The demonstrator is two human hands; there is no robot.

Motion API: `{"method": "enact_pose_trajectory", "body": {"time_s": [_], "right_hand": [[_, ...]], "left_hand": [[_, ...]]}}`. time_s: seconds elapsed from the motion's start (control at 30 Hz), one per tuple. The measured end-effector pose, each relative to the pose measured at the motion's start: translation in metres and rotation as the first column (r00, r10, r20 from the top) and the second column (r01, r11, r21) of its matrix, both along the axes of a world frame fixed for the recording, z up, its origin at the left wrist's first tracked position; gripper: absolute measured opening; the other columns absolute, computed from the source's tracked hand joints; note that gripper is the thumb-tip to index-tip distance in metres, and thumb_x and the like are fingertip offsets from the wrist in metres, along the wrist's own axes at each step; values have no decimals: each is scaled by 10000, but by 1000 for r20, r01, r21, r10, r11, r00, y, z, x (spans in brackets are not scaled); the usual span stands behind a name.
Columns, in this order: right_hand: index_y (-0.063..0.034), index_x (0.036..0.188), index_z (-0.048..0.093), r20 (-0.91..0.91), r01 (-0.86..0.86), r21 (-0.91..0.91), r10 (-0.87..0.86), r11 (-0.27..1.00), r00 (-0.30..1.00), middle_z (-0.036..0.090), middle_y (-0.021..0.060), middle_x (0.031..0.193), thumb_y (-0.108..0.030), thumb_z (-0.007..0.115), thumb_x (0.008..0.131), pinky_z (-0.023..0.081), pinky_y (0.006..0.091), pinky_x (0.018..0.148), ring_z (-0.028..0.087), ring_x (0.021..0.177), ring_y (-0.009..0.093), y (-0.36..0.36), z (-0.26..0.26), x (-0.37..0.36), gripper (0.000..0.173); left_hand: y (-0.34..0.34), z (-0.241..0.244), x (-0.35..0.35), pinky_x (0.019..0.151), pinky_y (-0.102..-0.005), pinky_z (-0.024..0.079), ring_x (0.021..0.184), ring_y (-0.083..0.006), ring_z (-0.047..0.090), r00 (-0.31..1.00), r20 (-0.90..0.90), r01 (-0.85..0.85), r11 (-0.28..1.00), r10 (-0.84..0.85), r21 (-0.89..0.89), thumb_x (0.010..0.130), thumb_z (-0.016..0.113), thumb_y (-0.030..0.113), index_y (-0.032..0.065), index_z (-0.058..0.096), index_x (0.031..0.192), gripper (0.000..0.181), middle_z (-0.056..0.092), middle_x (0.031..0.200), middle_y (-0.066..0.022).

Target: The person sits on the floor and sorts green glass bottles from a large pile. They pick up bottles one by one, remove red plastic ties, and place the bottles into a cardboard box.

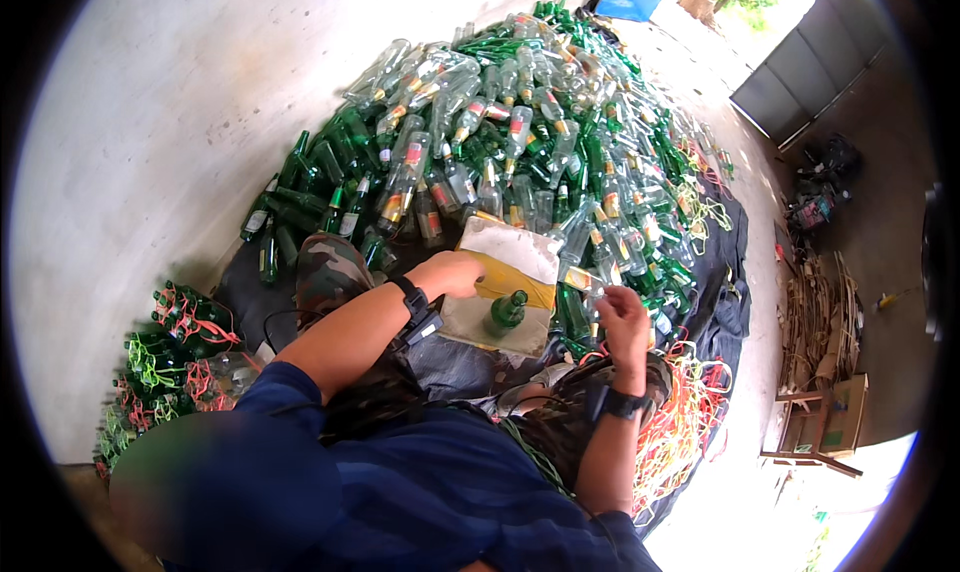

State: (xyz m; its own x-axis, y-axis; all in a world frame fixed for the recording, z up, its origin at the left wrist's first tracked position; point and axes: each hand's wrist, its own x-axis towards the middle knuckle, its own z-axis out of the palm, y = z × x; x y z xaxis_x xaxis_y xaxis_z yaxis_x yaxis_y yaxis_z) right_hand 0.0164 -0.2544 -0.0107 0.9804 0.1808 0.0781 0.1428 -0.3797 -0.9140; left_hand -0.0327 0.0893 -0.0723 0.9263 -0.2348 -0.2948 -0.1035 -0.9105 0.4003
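Observation:
A white board or box top with yellow tape (517, 268) lies before me, between my knees. One green glass bottle (509, 311) stands upright on its near part. My left hand (454, 273) is over the board's left edge, its fingers bent downward; whether it holds anything cannot be told. Right of the board, my right hand (624, 318) is raised near loose bottles with its fingers curled, and what lies between the fingertips is too small to make out. Neither hand touches the standing bottle.
A large heap of clear and green glass bottles (517, 129) rises ahead on a black sheet (731, 272). Bundles of green bottles tied with coloured cord (196, 318) stand at left by the wall. Tangled plastic cord (679, 422) lies at right, with stacked flattened cardboard (821, 324) beyond.

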Motion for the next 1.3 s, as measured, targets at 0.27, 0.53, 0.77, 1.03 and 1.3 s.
{"method": "enact_pose_trajectory", "body": {"time_s": [0.27, 0.53, 0.77, 1.03, 1.3], "right_hand": [[13, 1035, 693, 424, -921, 181, 817, 345, 389, 692, 71, 867, -95, 686, 959, 507, 254, 650, 637, 734, 140, -20, 197, -146, 132], [6, 1042, 719, 500, -990, 22, 859, -137, -108, 695, 102, 867, -121, 662, 979, 522, 290, 609, 653, 709, 195, -13, 242, -180, 153], [0, 1047, 742, 535, -984, -34, 828, -177, -167, 697, 129, 868, -143, 641, 995, 535, 322, 574, 668, 687, 244, -35, 252, -190, 183], [-6, 1046, 762, 660, -995, -46, 745, -91, -99, 678, 127, 827, -150, 626, 999, 493, 330, 514, 636, 621, 246, -65, 265, -194, 204], [-103, 827, 515, 873, -822, 487, -119, 294, 474, 392, -11, 647, -216, 593, 1033, 258, 268, 448, 335, 503, 78, -181, 206, -211, 247]], "left_hand": [[14, -1, 0, 896, -480, 552, 1024, -374, 701, 998, 49, -30, 999, 32, -35, 852, 711, 277, 71, 716, 1222, 424, 749, 1061, -181], [30, 40, -10, 844, -382, 567, 922, -313, 743, 988, 104, -77, 941, 117, -330, 899, 700, 192, 27, 696, 1200, 342, 773, 993, -154], [46, 97, -39, 879, -346, 571, 954, -216, 748, 964, 106, -164, 860, 244, -484, 942, 713, 186, 26, 701, 1223, 323, 782, 1050, -124], [87, 202, -82, 789, -320, 570, 858, -190, 745, 929, 222, -195, 900, 298, -389, 924, 729, 159, -1, 714, 1146, 273, 783, 968, -137], [158, 294, -124, 829, -275, 555, 901, -111, 689, 883, 185, -335, 854, 432, -399, 948, 705, 71, -18, 703, 1166, 235, 755, 968, -73]]}}
